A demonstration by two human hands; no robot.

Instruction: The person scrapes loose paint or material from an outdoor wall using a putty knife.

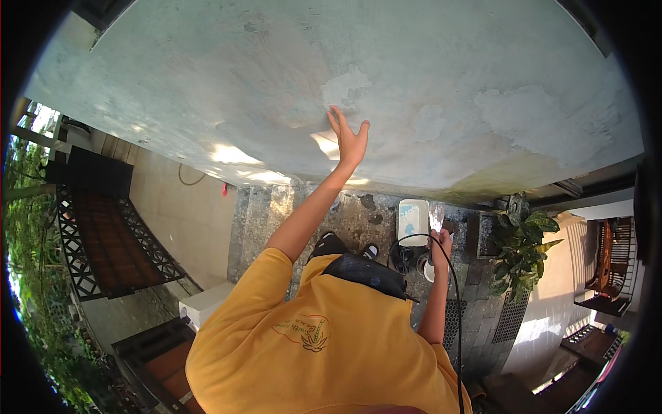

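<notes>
My left hand [350, 141] is raised to the pale green wall [241, 76], its fingers spread and its tips at or just short of the surface. Above them is a lighter patch [347, 84] where the wall's coating looks uneven. Lower on the right, my right hand [441, 247] is closed round the handle of what looks like a putty knife, its pale flat blade [436, 215] pointing toward the wall. Beside the blade, a cream tray [400, 232] with light blue smears lies on the ground. Part of a white round container [429, 272] shows just below my right hand.
A black cable [452, 276] loops past my right hand. Dark stained paving [272, 207] runs along the wall's foot. A leafy plant [527, 241] grows on the right, near dark grates [510, 317]. A white block [200, 303] and dark lattice furniture [103, 241] stand left.
</notes>
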